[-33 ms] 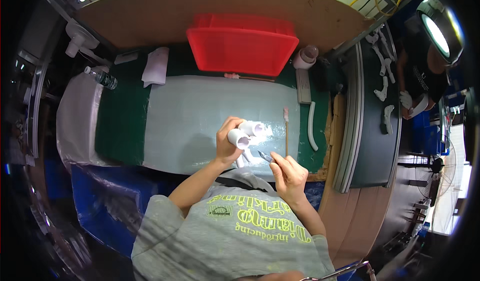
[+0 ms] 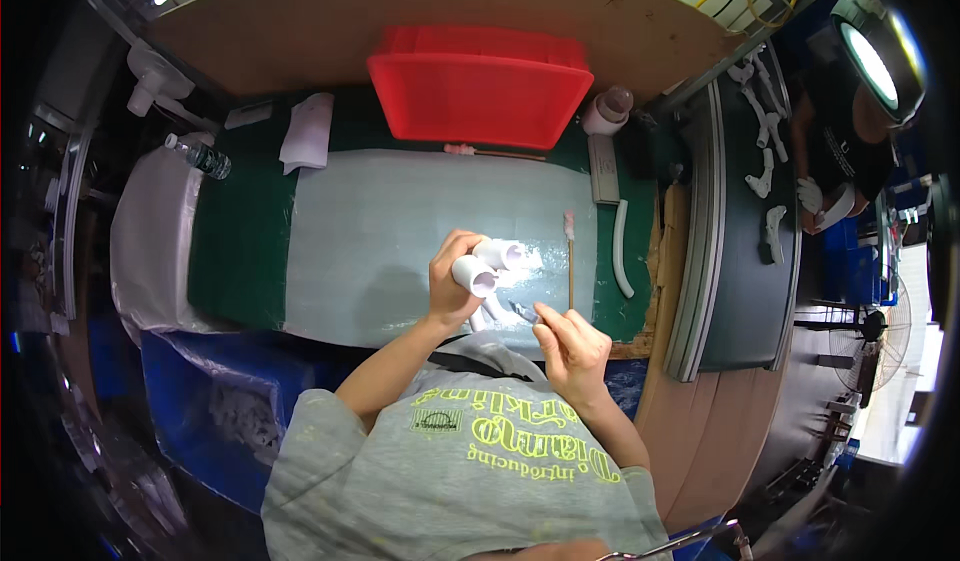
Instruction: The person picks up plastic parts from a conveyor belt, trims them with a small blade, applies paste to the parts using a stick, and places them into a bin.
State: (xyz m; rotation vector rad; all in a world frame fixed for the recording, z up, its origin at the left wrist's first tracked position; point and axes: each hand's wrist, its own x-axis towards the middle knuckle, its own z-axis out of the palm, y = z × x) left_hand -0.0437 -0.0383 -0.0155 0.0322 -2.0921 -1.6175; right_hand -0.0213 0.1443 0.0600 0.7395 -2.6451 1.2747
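Note:
My left hand (image 2: pixel 447 273) is wrapped round a white plastic pipe fitting (image 2: pixel 478 277) above the work mat. Two round open ends of the fitting face up, and thinner white branches (image 2: pixel 486 313) stick out below my fingers. Just right of it, my right hand (image 2: pixel 574 346) is closed in a pinch on a small knife (image 2: pixel 523 311). The blade points left toward the fitting, with a small gap between them. My fingers hide most of the knife's handle.
A red bin (image 2: pixel 480 96) stands at the back. A stick with a pink tip (image 2: pixel 570 256) and a curved white tube (image 2: pixel 621 251) lie to the right. A bottle (image 2: pixel 205 158) lies far left. Beyond a side belt (image 2: pixel 740 261) with white parts, a gloved co-worker (image 2: pixel 845 151) handles a white piece.
The whole view has shifted slightly. The knife in my right hand has turned a little, while my left hand keeps its hold on the fitting.

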